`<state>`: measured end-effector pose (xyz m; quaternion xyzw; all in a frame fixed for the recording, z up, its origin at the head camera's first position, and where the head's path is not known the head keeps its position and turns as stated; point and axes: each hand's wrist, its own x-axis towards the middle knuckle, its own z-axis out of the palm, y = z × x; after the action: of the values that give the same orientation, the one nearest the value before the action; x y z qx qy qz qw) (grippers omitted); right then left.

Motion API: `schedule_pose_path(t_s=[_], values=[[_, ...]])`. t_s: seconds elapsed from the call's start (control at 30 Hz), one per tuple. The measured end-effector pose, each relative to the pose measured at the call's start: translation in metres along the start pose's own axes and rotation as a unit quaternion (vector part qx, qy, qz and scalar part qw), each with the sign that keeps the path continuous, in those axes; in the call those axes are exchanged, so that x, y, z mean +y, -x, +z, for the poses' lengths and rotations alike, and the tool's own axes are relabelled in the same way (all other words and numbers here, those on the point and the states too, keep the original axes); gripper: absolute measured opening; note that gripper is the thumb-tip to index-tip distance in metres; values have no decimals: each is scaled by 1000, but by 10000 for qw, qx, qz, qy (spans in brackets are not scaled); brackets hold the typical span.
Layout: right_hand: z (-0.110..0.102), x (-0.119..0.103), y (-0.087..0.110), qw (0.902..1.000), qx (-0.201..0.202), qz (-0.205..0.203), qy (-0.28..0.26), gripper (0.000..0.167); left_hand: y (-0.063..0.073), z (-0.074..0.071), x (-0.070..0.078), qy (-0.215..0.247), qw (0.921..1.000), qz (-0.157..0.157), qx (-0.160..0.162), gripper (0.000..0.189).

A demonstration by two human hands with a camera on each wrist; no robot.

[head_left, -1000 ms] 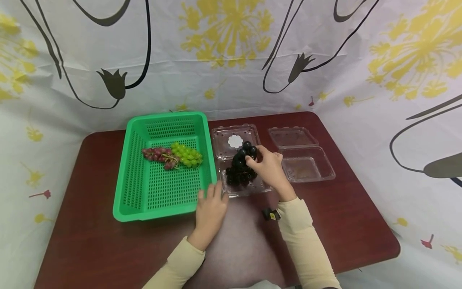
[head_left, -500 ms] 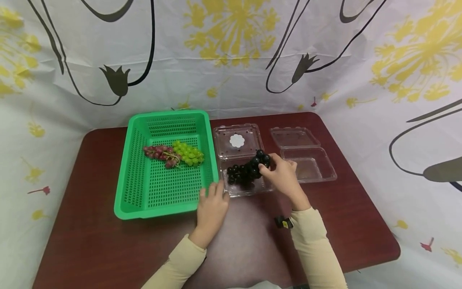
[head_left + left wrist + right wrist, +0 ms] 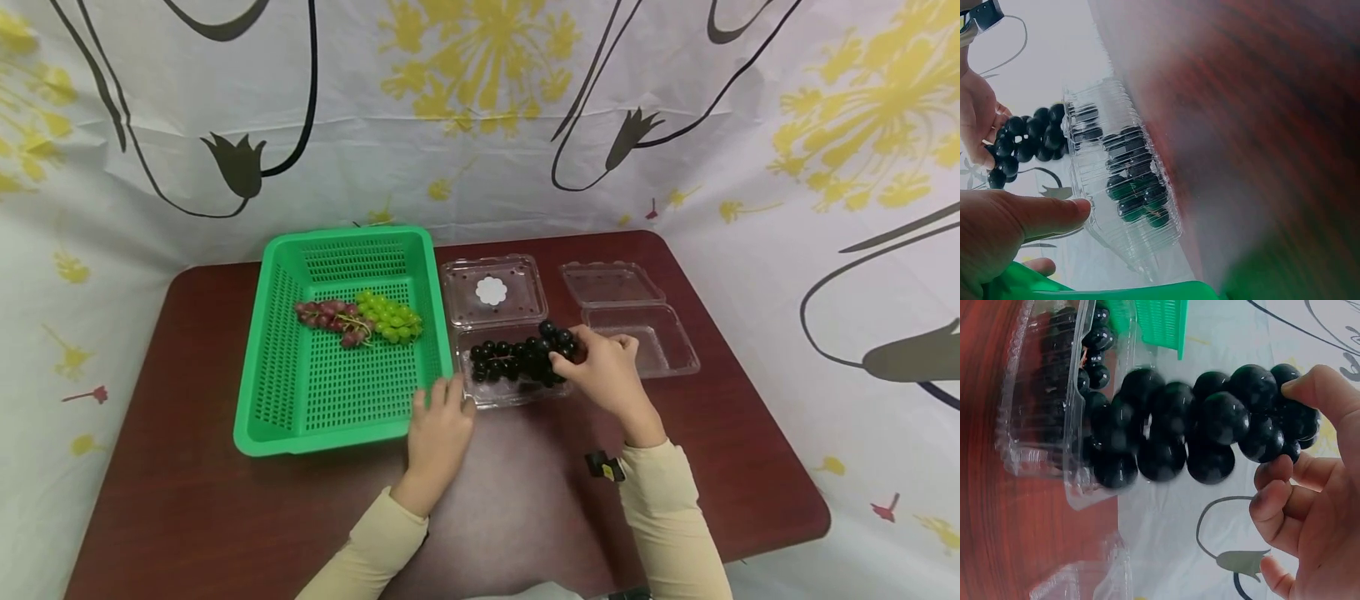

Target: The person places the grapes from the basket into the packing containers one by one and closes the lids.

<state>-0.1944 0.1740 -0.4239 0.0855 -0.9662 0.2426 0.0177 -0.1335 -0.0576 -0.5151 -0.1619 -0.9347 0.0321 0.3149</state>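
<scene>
My right hand (image 3: 609, 375) pinches one end of a bunch of black grapes (image 3: 517, 358) between thumb and fingers. That end is raised past the right rim of a clear plastic container (image 3: 472, 392), while the other end lies inside it. In the right wrist view the grapes (image 3: 1175, 428) hang across the container's rim (image 3: 1075, 456). My left hand (image 3: 441, 429) rests with fairly straight fingers at the near corner of the green basket (image 3: 341, 436), beside the clear container. In the left wrist view, the left thumb (image 3: 1054, 214) touches the container's rim.
Inside the green basket lie red grapes (image 3: 330, 319) and green grapes (image 3: 390, 318). The clear container's lid (image 3: 465, 308) is folded back. A second clear container (image 3: 633, 346) stands at the right with its lid back. The dark red table (image 3: 750, 492) meets a patterned cloth behind.
My right hand has moved right and towards me, bringing the raised end of the black grapes lower and rightwards, so the bunch now stretches along the container. The left hand has stayed put.
</scene>
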Motion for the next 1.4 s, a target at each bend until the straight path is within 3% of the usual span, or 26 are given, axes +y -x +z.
schedule_pose_path(t_s=[0.23, 0.63, 0.9, 1.1, 1.4], values=[[9, -2, -4, 9986, 83, -197, 483, 44, 1, 1, -1, 29, 10000, -48, 25, 10], [43, -10, -11, 9891, -190, -817, 1210, 50, 0, -1, 1, 85, 10000, -13, -23, 9], [54, -19, -20, 9828, -710, -1107, 1296, 48, 0, -1, 0, 75, 10000, -9, 15, 8], [63, -30, -27, 9726, -930, -1387, 1621, 48, 0, -1, 0, 53, 9999, -13, -128, 9], [76, -42, -32, 9620, -1259, -1459, 1933, 48, 2, 1, 0, 96, 9999, 7, -94, 8]])
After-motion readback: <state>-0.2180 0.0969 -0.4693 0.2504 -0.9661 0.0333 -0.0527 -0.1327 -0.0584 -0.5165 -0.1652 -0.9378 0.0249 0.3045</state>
